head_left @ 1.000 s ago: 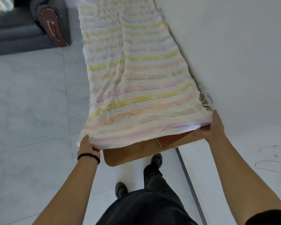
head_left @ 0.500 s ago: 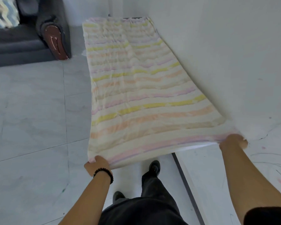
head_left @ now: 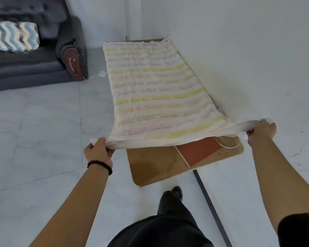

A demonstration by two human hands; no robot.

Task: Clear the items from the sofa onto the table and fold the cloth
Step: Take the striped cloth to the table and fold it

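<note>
the left hand (head_left: 98, 152) and right hand (head_left: 260, 130) each pinch a near corner of the striped cloth (head_left: 155, 93), lifting its edge above the brown bench (head_left: 155, 166) beside the wall (head_left: 239, 50).

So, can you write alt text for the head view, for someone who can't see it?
The left hand and the right hand each grip a near corner of a pastel-striped cloth, that end lifted off a wooden table by a white wall. A dark sofa with a zigzag cushion stands at upper left.
</note>
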